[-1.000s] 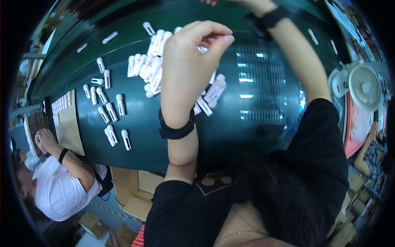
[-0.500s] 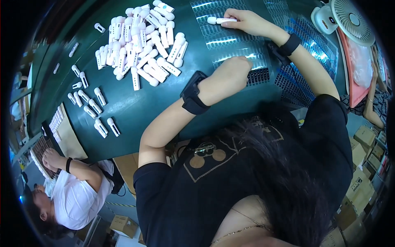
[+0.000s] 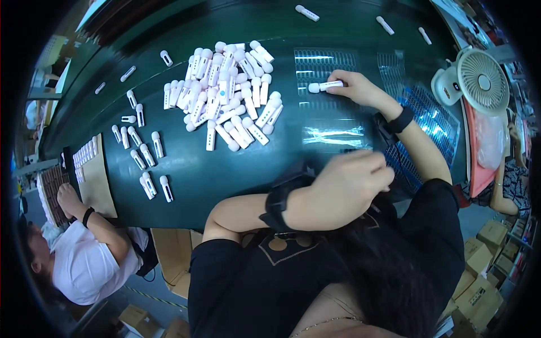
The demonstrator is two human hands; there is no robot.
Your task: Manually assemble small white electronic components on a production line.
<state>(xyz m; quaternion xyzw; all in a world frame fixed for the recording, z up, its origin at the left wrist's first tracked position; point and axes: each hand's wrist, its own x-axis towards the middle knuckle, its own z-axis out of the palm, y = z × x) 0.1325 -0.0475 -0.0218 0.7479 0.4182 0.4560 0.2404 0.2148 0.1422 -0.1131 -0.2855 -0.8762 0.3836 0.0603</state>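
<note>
In my right hand (image 3: 360,90) is a small white wand massager (image 3: 330,86) with a rounded head, pinched by its handle end. It lies level over the clear plastic sheets (image 3: 324,59) of elongated oval cells. My left hand (image 3: 352,188) is closer to my body, in front of a shiny clear sheet (image 3: 332,135). Its fingers are bent and pressed together, somewhat blurred, and I cannot see whether anything is between them. Left of the sheets lies a large heap of similar white massagers (image 3: 225,90).
Several loose massagers (image 3: 158,145) lie to the left, with others (image 3: 307,13) along the far side. A white fan (image 3: 482,79) and blue-tinted sheets (image 3: 434,121) stand at right. At far left, a co-worker (image 3: 96,262) sits by a tan board (image 3: 97,188). Cardboard boxes (image 3: 479,301) stand behind.
The head view has tilted, showing more of the far table. My left hand has drawn back from the sheets toward my body. My right hand still holds the massager over the sheets.
</note>
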